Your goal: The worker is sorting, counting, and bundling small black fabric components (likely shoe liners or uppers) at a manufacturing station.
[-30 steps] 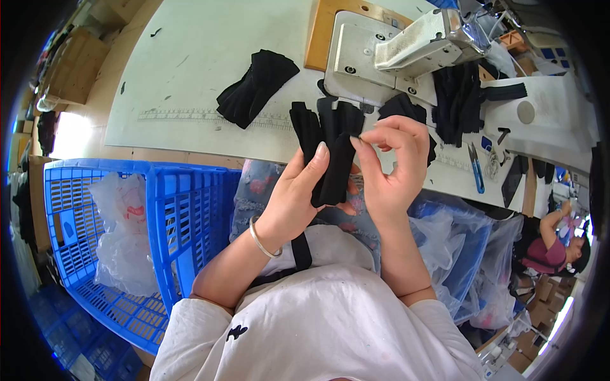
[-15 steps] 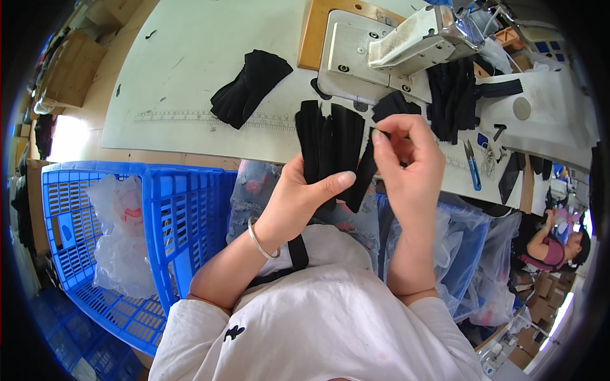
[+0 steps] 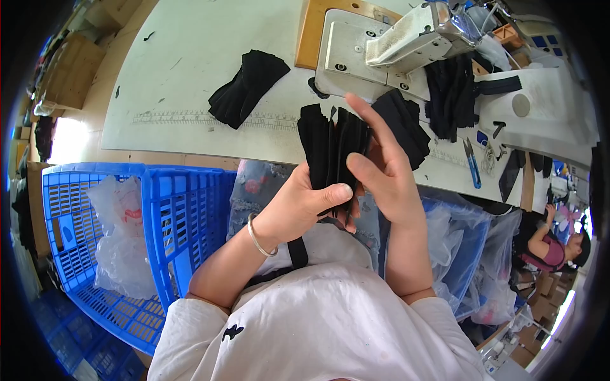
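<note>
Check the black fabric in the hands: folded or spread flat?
Folded. The black fabric stands in upright pleats, pinched between left hand and right hand.

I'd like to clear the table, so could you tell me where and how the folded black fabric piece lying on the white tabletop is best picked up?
Pinch the folded black fabric piece across its narrower lower-left end, coming from above: it lies flat and slantwise on the white tabletop, apart from other things.
</note>
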The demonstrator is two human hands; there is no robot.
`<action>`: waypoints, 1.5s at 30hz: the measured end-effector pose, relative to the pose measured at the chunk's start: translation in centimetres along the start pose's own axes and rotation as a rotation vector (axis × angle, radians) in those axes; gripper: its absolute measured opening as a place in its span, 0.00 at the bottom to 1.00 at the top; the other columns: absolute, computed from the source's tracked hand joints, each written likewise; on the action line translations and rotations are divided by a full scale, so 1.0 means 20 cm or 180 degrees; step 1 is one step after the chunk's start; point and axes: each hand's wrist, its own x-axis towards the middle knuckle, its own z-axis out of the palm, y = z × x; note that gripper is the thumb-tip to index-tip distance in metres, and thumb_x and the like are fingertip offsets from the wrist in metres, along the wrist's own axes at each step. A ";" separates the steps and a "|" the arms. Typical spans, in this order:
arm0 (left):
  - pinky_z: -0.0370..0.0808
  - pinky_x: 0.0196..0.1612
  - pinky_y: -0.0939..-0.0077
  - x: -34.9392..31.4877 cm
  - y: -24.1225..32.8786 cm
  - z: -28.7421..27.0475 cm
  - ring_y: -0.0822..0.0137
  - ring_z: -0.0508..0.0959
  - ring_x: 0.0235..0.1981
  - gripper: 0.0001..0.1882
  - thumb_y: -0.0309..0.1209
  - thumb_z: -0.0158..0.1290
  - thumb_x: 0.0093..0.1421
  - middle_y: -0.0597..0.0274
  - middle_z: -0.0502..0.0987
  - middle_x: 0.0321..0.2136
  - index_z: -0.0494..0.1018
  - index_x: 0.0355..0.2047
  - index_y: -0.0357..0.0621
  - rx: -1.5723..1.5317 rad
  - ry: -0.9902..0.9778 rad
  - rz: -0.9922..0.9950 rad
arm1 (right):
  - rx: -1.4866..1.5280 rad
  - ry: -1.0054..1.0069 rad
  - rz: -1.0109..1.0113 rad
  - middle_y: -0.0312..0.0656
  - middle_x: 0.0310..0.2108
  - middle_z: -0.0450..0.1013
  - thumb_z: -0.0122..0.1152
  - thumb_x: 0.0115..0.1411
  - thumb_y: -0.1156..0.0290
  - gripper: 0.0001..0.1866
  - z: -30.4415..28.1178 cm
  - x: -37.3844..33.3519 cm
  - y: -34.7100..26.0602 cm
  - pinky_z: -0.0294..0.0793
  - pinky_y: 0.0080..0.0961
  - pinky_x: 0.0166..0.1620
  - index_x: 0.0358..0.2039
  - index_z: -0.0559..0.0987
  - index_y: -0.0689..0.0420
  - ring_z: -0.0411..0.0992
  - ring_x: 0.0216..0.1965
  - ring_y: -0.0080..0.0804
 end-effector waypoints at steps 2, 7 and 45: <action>0.82 0.30 0.71 0.00 0.02 0.03 0.65 0.80 0.32 0.22 0.31 0.62 0.57 0.59 0.76 0.35 0.67 0.48 0.38 -0.0099 0.0015 -0.0043 | 0.0108 -0.0108 -0.0139 0.45 0.54 0.67 0.56 0.65 0.69 0.35 -0.03 -0.01 0.02 0.65 0.26 0.56 0.68 0.53 0.59 0.68 0.50 0.26; 0.82 0.30 0.73 0.00 0.05 0.07 0.65 0.81 0.36 0.19 0.32 0.61 0.59 0.59 0.77 0.35 0.69 0.46 0.38 0.0215 -0.0017 -0.0222 | -0.0112 -0.0151 -0.0579 0.48 0.58 0.64 0.51 0.68 0.65 0.35 -0.03 0.02 0.10 0.61 0.26 0.59 0.69 0.49 0.59 0.63 0.57 0.29; 0.78 0.25 0.78 -0.03 0.06 0.08 0.71 0.79 0.25 0.10 0.26 0.59 0.57 0.62 0.77 0.27 0.72 0.37 0.35 0.1194 0.0461 -0.0187 | 0.0340 -0.0017 -0.0706 0.45 0.42 0.74 0.69 0.53 0.66 0.45 0.05 0.10 0.12 0.72 0.26 0.50 0.66 0.55 0.61 0.73 0.48 0.31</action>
